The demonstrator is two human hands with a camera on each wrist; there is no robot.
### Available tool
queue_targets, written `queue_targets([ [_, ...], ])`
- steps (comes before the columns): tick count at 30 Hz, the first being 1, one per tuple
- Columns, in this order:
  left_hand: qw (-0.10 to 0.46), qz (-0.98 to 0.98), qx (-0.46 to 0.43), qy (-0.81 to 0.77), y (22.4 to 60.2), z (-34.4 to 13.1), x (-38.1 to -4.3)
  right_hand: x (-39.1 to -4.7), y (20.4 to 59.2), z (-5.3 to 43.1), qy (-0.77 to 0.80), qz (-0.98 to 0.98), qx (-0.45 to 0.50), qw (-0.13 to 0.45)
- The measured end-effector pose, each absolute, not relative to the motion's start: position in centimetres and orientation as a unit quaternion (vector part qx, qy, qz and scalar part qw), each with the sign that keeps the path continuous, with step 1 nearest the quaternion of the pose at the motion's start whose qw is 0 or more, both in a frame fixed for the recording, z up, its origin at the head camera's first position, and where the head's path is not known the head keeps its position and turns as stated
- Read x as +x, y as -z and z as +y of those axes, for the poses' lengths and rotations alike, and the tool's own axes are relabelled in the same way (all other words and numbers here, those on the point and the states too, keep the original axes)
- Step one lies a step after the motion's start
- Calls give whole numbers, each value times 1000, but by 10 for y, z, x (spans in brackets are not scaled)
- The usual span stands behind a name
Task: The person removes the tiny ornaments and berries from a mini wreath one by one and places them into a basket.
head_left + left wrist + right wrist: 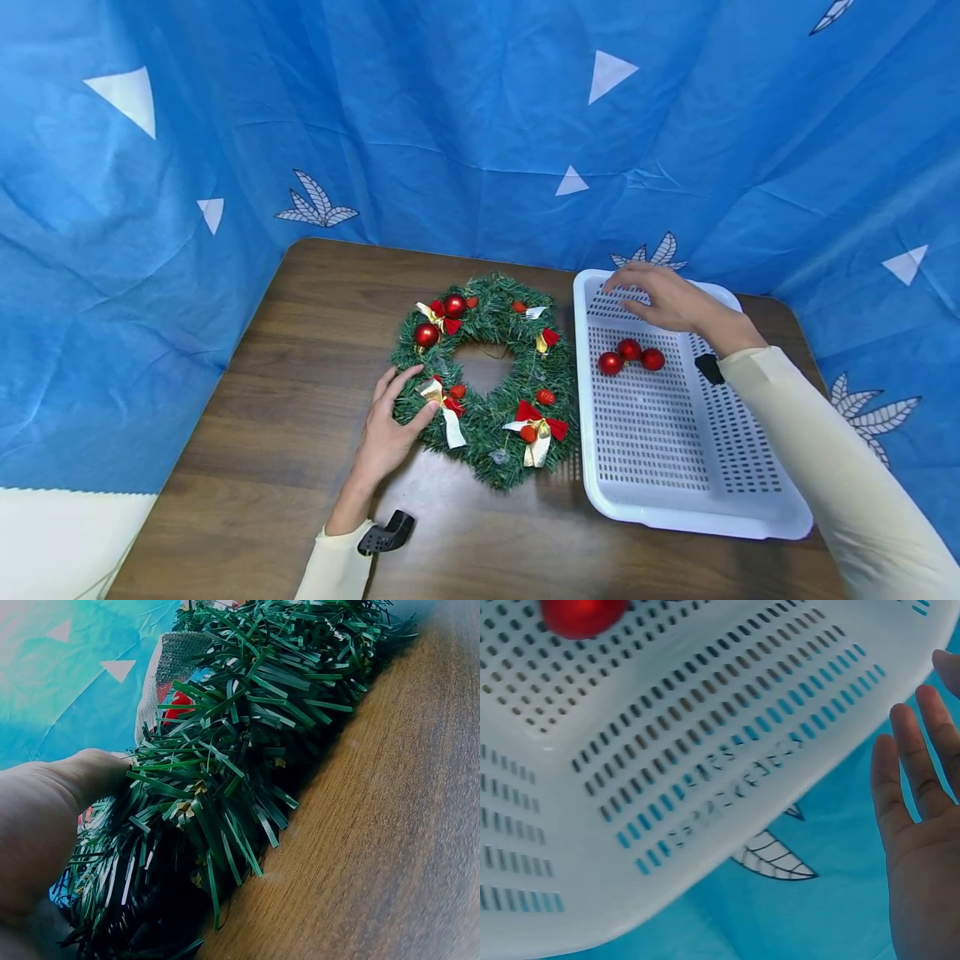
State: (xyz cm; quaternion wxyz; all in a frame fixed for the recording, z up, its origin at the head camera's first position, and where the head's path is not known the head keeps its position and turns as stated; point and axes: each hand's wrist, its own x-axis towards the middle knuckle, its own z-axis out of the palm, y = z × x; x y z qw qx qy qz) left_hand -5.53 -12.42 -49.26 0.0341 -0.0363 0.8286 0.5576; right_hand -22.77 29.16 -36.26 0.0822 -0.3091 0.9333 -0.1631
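Note:
A green wreath [487, 450] lies on the table, trimmed with ribbon bows, small red ornaments and shiny red balls. At its lower left my left hand [388, 429] rests on the greenery, fingers and thumb spread, with the thumb beside a gold, white and red bow [452, 425]. The left wrist view has the thumb [94, 776] right at the green tinsel. Over the far part of a white plastic basket [588, 433] hovers my right hand [663, 300], holding nothing, its fingers loosely bent. Three red balls [652, 359] lie together on the basket floor.
The brown wooden table [247, 433] carries both the wreath and the basket, which stands just right of the wreath. A blue patterned cloth [450, 125] hangs behind the table and along its sides. The basket has raised, slotted walls.

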Motion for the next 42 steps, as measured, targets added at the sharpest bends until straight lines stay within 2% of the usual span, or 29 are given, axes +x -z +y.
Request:
queue_targets([
  [18,34,829,-36,-558,491,-125,-55,-245,348,238,183,905,-380,60],
  [34,39,828,-35,-558,492,-125,-54,-250,345,206,164,905,-382,92],
  [42,38,829,-38,-557,492,-125,-54,-252,351,197,158,890,-419,86],
])
